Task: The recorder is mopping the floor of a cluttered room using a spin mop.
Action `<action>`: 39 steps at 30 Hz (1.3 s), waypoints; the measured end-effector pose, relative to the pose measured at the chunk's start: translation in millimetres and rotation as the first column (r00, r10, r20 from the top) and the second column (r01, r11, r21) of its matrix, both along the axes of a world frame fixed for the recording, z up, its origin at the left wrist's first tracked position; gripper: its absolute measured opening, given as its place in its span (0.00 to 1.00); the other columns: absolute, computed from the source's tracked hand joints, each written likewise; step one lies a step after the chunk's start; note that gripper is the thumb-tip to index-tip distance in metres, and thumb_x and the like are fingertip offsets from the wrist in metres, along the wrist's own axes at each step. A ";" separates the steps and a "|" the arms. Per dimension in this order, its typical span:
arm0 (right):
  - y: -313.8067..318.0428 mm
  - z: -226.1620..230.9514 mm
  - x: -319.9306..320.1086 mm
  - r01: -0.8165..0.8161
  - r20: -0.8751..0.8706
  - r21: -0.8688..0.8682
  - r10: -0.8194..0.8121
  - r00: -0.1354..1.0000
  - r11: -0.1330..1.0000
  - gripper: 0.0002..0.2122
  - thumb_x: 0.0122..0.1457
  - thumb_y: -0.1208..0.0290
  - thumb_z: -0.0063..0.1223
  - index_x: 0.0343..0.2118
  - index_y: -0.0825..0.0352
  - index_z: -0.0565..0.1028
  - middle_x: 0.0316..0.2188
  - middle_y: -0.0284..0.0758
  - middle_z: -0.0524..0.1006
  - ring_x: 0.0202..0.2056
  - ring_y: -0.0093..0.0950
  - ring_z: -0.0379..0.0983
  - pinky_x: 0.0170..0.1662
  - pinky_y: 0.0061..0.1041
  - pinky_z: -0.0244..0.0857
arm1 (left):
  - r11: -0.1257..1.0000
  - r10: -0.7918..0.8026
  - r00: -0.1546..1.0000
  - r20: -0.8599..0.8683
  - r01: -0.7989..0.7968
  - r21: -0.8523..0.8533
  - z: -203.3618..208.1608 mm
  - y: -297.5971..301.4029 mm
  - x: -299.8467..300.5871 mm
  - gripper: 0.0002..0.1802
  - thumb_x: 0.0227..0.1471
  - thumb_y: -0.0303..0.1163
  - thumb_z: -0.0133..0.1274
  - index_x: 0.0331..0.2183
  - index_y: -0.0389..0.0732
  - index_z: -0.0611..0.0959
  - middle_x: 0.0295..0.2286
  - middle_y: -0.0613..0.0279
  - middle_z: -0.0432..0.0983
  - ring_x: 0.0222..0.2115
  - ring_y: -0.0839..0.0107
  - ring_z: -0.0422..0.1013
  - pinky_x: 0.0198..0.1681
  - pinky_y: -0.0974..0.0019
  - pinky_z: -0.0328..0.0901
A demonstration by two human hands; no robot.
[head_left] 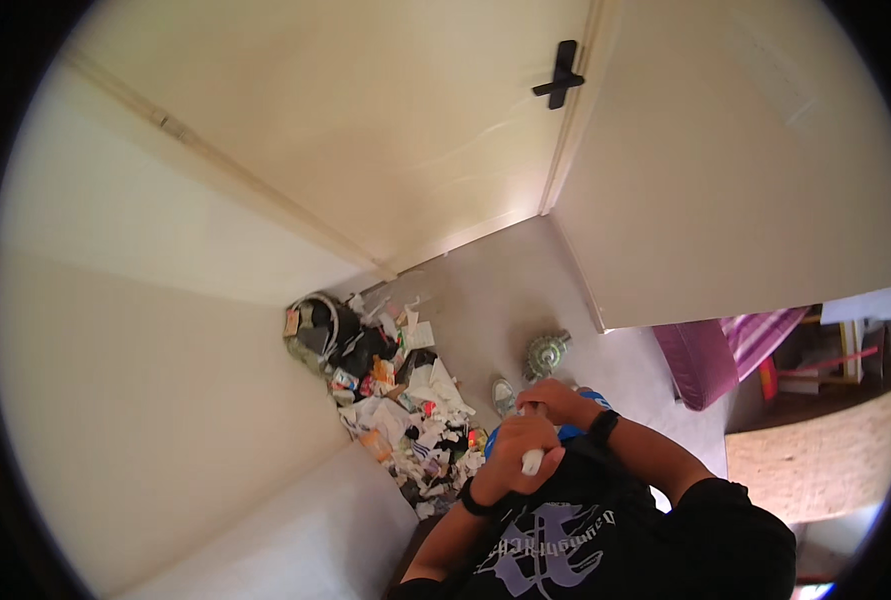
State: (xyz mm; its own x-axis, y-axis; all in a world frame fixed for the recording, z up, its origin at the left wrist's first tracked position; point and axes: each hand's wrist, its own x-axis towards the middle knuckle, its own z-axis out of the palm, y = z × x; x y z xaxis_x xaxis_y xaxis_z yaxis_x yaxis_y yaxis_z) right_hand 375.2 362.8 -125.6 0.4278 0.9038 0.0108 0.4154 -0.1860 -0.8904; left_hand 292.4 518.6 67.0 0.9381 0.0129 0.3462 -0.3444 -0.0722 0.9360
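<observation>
Both my hands are wrapped round a white pole [532, 462], seen almost end-on. My left hand [525, 442] grips it near its pale upper end. Just beyond, my right hand [557, 403] is closed on it too. The pole's lower part is hidden behind my hands. On the floor past my right hand lies a round green and white fringed thing [546, 356], perhaps a mop head; whether it joins the pole I cannot tell. A grey-white shoe [503, 392] of mine shows beside it.
Left of my feet a heap of mixed rubbish [420, 405] spreads along the wall. A bin [337, 312] lies tipped at its far end. Ahead is a closed door [365, 110] with a black handle [562, 76]. At right stand a purple padded seat [693, 362] and a wooden panel [830, 450].
</observation>
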 end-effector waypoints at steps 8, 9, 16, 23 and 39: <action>23.1 38.8 104.3 0.122 0.028 0.127 -0.126 0.992 0.984 0.14 0.41 0.72 0.61 0.34 0.58 0.75 0.23 0.32 0.77 0.27 0.43 0.74 0.30 0.41 0.65 | 0.949 -0.310 0.948 0.073 0.304 0.081 29.8 23.3 106.0 0.07 0.46 0.29 0.57 0.21 0.38 0.78 0.21 0.59 0.76 0.23 0.60 0.75 0.30 0.63 0.70; 15.7 35.5 120.4 0.150 0.041 0.143 -0.157 0.987 0.978 0.14 0.41 0.72 0.61 0.34 0.58 0.75 0.23 0.32 0.77 0.27 0.43 0.74 0.30 0.41 0.65 | 0.941 -0.328 0.944 0.049 0.321 0.106 28.5 16.2 124.2 0.06 0.46 0.27 0.57 0.21 0.38 0.78 0.21 0.58 0.76 0.24 0.60 0.75 0.32 0.62 0.70; -23.7 -28.8 185.6 0.496 -0.039 0.135 -0.495 0.868 0.858 0.09 0.43 0.73 0.60 0.31 0.62 0.76 0.24 0.34 0.79 0.29 0.40 0.77 0.33 0.38 0.68 | 0.853 -0.453 0.888 -0.075 0.457 0.253 -26.8 -21.0 225.8 0.02 0.46 0.25 0.55 0.26 0.38 0.78 0.26 0.56 0.77 0.29 0.58 0.75 0.38 0.62 0.69; -30.6 -56.8 178.4 0.778 -0.106 0.134 -0.771 0.628 0.614 0.08 0.47 0.75 0.59 0.32 0.65 0.77 0.25 0.40 0.79 0.30 0.41 0.77 0.34 0.37 0.69 | 0.526 -0.806 0.581 -0.115 0.791 0.312 -54.6 -44.9 283.7 0.07 0.42 0.22 0.56 0.22 0.38 0.73 0.21 0.55 0.69 0.24 0.53 0.69 0.30 0.56 0.64; 11.7 -29.2 113.2 0.998 -0.107 -0.041 -0.994 0.032 0.037 0.10 0.46 0.71 0.58 0.34 0.64 0.79 0.25 0.41 0.79 0.31 0.44 0.77 0.35 0.39 0.70 | -0.315 -0.945 -0.286 -0.161 0.927 0.202 -38.2 -60.1 329.6 0.06 0.44 0.22 0.53 0.21 0.37 0.72 0.20 0.52 0.67 0.24 0.52 0.68 0.29 0.54 0.63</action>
State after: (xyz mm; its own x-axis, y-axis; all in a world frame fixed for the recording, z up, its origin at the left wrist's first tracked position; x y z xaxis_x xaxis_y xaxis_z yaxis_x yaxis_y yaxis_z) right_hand 488.4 374.5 -154.7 0.9167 -0.3930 -0.0724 -0.2122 -0.3253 -0.9215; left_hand 622.0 458.6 28.8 -0.3400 -0.9219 0.1857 -0.1943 0.2621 0.9453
